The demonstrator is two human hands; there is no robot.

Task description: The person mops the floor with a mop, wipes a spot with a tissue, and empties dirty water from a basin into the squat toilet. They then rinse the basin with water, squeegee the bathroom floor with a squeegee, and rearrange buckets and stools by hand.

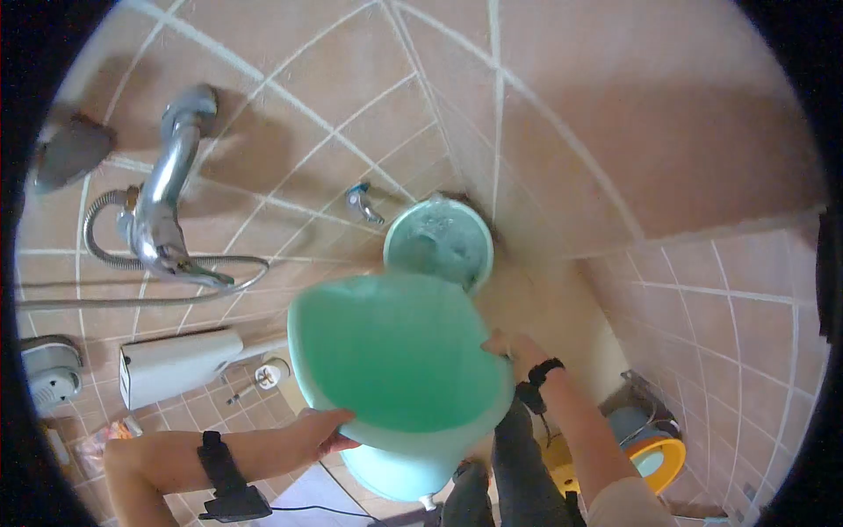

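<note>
A large green plastic tub [395, 351] is held tilted over the floor, its open side facing up toward me. My left hand [327, 434] grips its near left rim, thumb on the inside. On the right rim is my right hand [511, 349], with its fingers closed round the edge. Just beyond the tub stands a round green bucket [439, 241] with water in it, partly behind the tub's far rim. A small tap [363, 204] on the wall is beside the bucket.
A chrome mixer tap [162, 220] with a hose is on the left wall. Below it is a white box [176, 364]. An orange basin [672, 465] lies at the lower right, near my legs. Tiled walls close in on both sides.
</note>
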